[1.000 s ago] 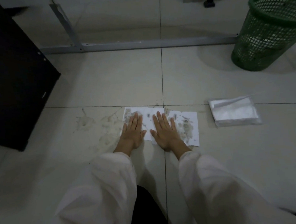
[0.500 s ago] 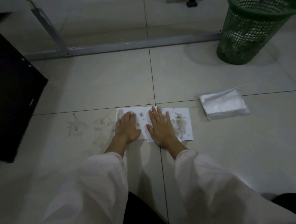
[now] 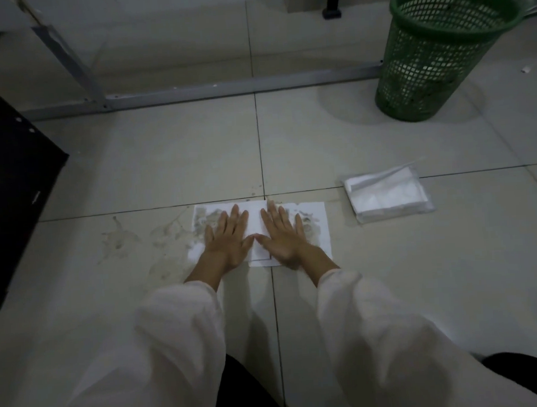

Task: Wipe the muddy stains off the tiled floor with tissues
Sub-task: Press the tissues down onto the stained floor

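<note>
- L hand (image 3: 228, 241) flat on tissues (image 3: 315, 222), fingers straight & spread, palm down; grip apart, nothing clasped.
- R hand (image 3: 283, 237) same: flat, fingers straight, pressing the tissues just beside L hand; thumbs nearly touching.
- Tissues lie spread on floor (image 3: 164, 165) across a tile joint, just below the cross-joint; grey-brown mud soaked into them at L & R ends, white strip between the hands.
- Stains (image 3: 121, 239): smeared mud on tile left of tissues, running up to their L edge; a few specks at the joint above.
- Both sleeves (image 3: 186, 328) white, loose, to the wrists.
- Tissue pack (image 3: 389, 196) on floor to the right, apart from the tissues, a white flap sticking up.
- Green mesh bin (image 3: 434, 51) upright, far right; contents too dim to tell.
- Grey metal frame (image 3: 222, 88) bar on floor beyond.
- Black box (image 3: 8, 187) at left edge, well apart from hands.
</note>
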